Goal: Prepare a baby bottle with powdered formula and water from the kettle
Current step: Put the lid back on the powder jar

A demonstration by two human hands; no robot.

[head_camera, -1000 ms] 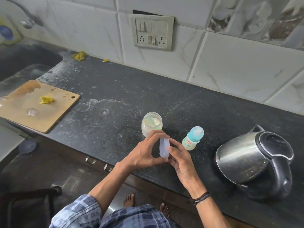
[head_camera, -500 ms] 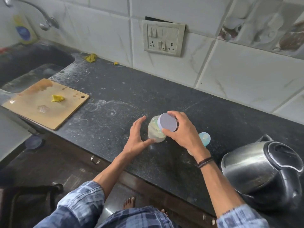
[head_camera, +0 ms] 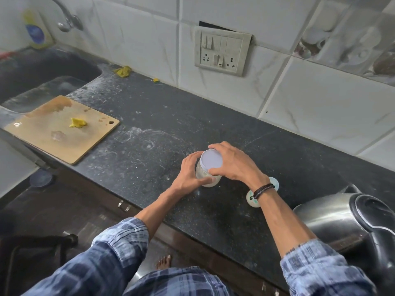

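A clear jar of pale formula powder [head_camera: 203,175] stands on the black counter [head_camera: 149,116]. My left hand [head_camera: 189,171] wraps around its side. My right hand [head_camera: 234,163] grips the pale lilac lid [head_camera: 211,160], which sits on the jar's mouth. The small baby bottle with a light blue cap [head_camera: 252,200] stands just right of the jar, mostly hidden behind my right wrist. A steel kettle with a black lid and handle [head_camera: 342,216] sits at the right edge of the counter.
A wooden cutting board [head_camera: 53,133] with a yellow scrap lies at the left, beside the sink [head_camera: 32,71] and tap [head_camera: 68,22]. A switch and socket plate [head_camera: 222,51] is on the tiled wall. Drawer handles [head_camera: 124,206] run below the counter's front edge.
The lid went from between both hands in front of the jar up onto the jar's mouth. My left hand has closed around the jar. The camera has moved closer.
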